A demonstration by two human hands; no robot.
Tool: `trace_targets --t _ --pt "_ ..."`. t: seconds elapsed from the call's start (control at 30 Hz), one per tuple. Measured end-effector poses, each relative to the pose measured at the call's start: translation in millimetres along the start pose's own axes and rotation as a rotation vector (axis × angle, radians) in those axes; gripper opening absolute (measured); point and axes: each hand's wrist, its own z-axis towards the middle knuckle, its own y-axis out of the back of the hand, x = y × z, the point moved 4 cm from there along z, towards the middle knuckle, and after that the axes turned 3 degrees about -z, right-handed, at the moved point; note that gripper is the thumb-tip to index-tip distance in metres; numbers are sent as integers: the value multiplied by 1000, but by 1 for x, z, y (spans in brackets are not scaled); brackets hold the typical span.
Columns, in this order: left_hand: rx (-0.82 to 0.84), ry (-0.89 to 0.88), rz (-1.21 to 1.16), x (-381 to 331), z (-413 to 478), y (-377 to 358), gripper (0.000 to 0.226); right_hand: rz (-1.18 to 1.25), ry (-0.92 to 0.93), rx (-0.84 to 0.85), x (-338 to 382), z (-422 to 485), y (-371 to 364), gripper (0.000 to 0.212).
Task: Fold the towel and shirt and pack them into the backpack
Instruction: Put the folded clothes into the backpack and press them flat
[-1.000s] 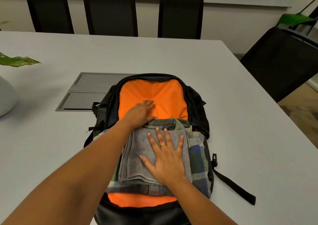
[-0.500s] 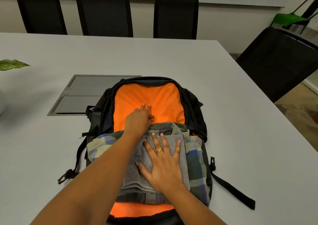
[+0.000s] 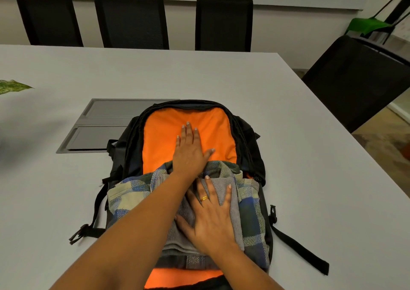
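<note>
A black backpack (image 3: 250, 139) lies unzipped on the white table, its orange lining (image 3: 162, 134) showing. Inside it sits a folded plaid shirt (image 3: 126, 196) in blue, green and cream. A folded grey towel (image 3: 221, 184) lies on top of the shirt. My right hand (image 3: 210, 216), wearing a ring, presses flat on the towel with its fingers spread. My left hand (image 3: 190, 152) lies flat on the orange lining just beyond the shirt's far edge, fingers straight. My left forearm crosses over the towel's left part and hides it.
A grey hatch panel (image 3: 99, 123) is set into the table (image 3: 288, 156) left of the backpack. Backpack straps (image 3: 299, 249) trail out on both sides. Three black chairs (image 3: 131, 17) line the far edge, another (image 3: 359, 79) stands at the right. A plant leaf (image 3: 13, 86) shows at left.
My left hand has slid forward from the shirt's far edge onto the orange lining and flattened. My right hand stays pressed on the towel.
</note>
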Motion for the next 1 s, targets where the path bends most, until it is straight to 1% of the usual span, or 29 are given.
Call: trace_targets --t 0.13,0.2,0.37,0.43,0.53,0.63,0.73,0.83,0.93,1.0 --pt "-25 -13 75 -3 5 -2 56 -8 -5 11 0 1 1 63" --pt "-18 -55 149 -6 9 -1 50 -11 -8 15 0 1 1 63" --pt "52 -131 253 -11 10 1 42 6 -16 24 0 1 1 67" --pt "41 -191 311 -11 15 13 38 13 -18 23 -1 1 0 67" --pt "1 -258 367 -11 31 36 37 22 -26 47 -2 2 -1 67" --pt "-46 -291 409 -14 48 55 37 24 -34 72 -3 4 -4 68" --pt "-100 -284 353 -17 62 65 38 22 -45 93 -5 7 -7 68" --pt "-69 -253 258 -13 66 53 36 35 -60 112 -6 8 -8 68" --pt "-2 -231 48 -3 57 36 40 49 -66 105 -7 7 -7 68" --pt "-20 -250 -50 4 42 34 48 48 -61 82 -7 7 -7 65"
